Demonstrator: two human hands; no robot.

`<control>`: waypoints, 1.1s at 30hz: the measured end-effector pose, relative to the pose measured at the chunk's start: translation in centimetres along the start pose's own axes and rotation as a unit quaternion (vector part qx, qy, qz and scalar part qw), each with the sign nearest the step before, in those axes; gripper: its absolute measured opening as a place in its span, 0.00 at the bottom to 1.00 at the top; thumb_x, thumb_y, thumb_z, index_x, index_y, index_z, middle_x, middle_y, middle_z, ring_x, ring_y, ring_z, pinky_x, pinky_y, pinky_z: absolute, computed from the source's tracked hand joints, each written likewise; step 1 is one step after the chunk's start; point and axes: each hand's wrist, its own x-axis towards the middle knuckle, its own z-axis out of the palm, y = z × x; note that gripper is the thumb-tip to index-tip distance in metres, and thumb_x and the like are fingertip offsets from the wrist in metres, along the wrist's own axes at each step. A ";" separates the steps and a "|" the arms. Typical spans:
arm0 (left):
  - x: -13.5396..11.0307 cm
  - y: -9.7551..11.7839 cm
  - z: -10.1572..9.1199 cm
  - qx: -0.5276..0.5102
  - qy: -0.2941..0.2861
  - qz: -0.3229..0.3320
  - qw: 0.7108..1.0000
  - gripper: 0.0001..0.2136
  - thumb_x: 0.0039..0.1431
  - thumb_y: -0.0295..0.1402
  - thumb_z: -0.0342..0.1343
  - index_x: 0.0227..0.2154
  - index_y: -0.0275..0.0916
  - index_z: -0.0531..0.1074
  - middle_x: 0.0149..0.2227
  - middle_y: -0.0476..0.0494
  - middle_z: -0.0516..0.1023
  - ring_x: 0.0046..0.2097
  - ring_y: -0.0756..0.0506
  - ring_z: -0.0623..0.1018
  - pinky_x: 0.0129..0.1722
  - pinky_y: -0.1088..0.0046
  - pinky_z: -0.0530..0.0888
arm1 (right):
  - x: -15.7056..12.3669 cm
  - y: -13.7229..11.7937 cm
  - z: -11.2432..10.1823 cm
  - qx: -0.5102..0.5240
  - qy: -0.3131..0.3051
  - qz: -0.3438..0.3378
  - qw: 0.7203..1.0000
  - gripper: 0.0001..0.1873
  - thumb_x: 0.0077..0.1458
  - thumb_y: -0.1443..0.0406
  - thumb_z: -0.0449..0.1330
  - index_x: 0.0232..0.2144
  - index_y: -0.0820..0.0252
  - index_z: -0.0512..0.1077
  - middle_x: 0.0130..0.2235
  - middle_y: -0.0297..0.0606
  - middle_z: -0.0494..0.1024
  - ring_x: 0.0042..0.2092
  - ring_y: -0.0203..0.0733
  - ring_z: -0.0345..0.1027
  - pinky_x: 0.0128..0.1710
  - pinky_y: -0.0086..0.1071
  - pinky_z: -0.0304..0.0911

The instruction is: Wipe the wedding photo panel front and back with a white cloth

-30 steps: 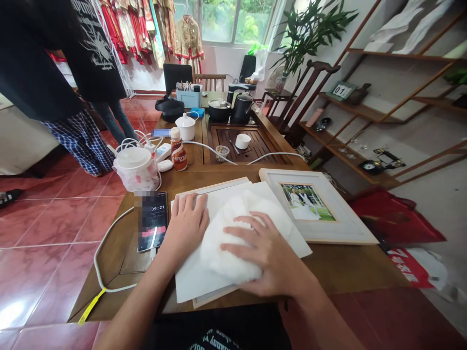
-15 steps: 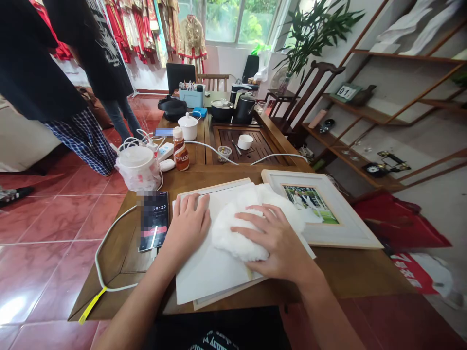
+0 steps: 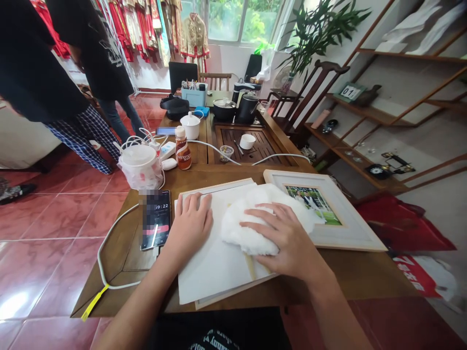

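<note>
My left hand (image 3: 192, 216) lies flat on the left part of a white sheet (image 3: 200, 272), fingers stretched out and holding nothing. The sheet rests on a light wooden frame (image 3: 215, 301), whose edges show at the top and bottom. My right hand (image 3: 282, 238) is curved over a fluffy white wad of what looks like cotton (image 3: 233, 226), fingers spread across its top and thumb at its near side. Under the wad, a tan streak (image 3: 251, 265) shows on the sheet. The wad's right end overlaps a framed photo (image 3: 350, 228) beside it.
A phone (image 3: 156, 221) with a charging cable lies left of my left hand. Behind it stand a plastic tub (image 3: 140, 167), a brown bottle (image 3: 183, 150) and a lidded white cup (image 3: 189, 127). A tea tray (image 3: 262, 146) is farther back. Two people stand at the left.
My right hand and the white wad have slid a little to the right over the sheet, uncovering more of the tan streak. My left hand stays in place. The view has shifted slightly.
</note>
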 end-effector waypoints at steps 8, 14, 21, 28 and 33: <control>-0.1 0.0 -0.1 0.004 -0.004 0.008 1.000 0.16 0.68 0.33 0.41 0.57 0.40 0.59 0.54 0.37 0.66 0.58 0.39 0.65 0.63 0.49 0.53 | 0.1 -4.4 0.3 0.040 -0.091 -0.139 0.985 0.29 0.52 0.49 0.56 0.55 0.46 0.65 0.60 0.31 0.66 0.59 0.54 0.54 0.59 0.57 0.38; -0.2 -0.1 0.1 -0.005 0.006 -0.003 1.000 0.16 0.67 0.33 0.42 0.56 0.42 0.60 0.53 0.39 0.67 0.57 0.39 0.67 0.62 0.48 0.53 | 0.2 -0.2 0.0 -0.006 -0.009 -0.004 1.000 0.25 0.48 0.57 0.61 0.51 0.50 0.70 0.57 0.38 0.69 0.56 0.56 0.58 0.55 0.55 0.48; 0.5 0.2 -0.1 0.000 -0.005 0.001 1.000 0.16 0.68 0.33 0.40 0.56 0.41 0.59 0.54 0.38 0.66 0.57 0.39 0.66 0.62 0.48 0.53 | 0.6 -2.9 0.3 0.016 -0.058 -0.113 0.992 0.28 0.51 0.51 0.57 0.55 0.47 0.66 0.59 0.34 0.67 0.59 0.57 0.54 0.58 0.58 0.38; 0.5 0.3 0.0 -0.002 -0.004 -0.001 1.000 0.16 0.67 0.33 0.42 0.56 0.41 0.60 0.54 0.37 0.66 0.57 0.39 0.66 0.63 0.48 0.52 | 0.3 -0.5 0.3 -0.004 -0.015 -0.046 0.999 0.27 0.50 0.54 0.60 0.53 0.49 0.68 0.58 0.37 0.68 0.57 0.56 0.56 0.57 0.56 0.44; 0.3 0.2 0.0 0.002 -0.003 -0.005 1.000 0.16 0.67 0.33 0.41 0.56 0.41 0.59 0.54 0.38 0.66 0.57 0.39 0.66 0.63 0.49 0.51 | 0.3 0.4 0.1 -0.017 0.019 -0.005 1.000 0.25 0.49 0.57 0.61 0.51 0.51 0.70 0.57 0.38 0.69 0.56 0.57 0.57 0.55 0.55 0.48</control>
